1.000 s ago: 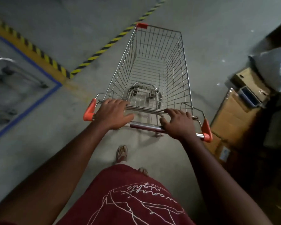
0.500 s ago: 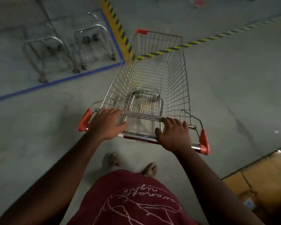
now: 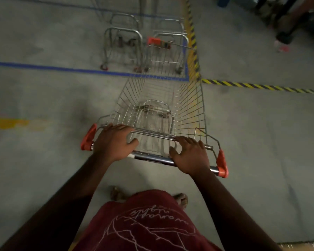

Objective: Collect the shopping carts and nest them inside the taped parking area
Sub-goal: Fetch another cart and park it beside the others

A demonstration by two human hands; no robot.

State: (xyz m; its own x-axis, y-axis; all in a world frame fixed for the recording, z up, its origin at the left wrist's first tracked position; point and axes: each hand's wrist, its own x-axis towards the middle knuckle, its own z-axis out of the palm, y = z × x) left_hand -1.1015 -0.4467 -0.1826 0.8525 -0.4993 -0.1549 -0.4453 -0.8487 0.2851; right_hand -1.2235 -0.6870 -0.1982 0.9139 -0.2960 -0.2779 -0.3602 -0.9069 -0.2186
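Note:
A wire shopping cart (image 3: 190, 105) with orange handle ends stands on the concrete floor right in front of me. My left hand (image 3: 114, 142) grips the handle bar (image 3: 152, 158) near its left end. My right hand (image 3: 189, 157) lies on the bar near its right end, fingers reaching forward onto the basket's rear wire. The cart's nose points at the blue tape line (image 3: 62, 68) that bounds the parking area. Inside that area stand metal frames (image 3: 122, 46) and a parked cart (image 3: 164, 49) with an orange handle piece.
Yellow-black hazard tape (image 3: 261, 86) runs off to the right, and a second strip (image 3: 193, 49) runs up the parking area's right side. A faded yellow mark (image 3: 9, 122) lies on the floor at left. Dark objects and someone's feet (image 3: 283, 37) are at the top right.
The cart has swung left and now faces the blue-taped area head on. The frames and parked cart came from the upper left to straight ahead. Both hands kept their places on the handle.

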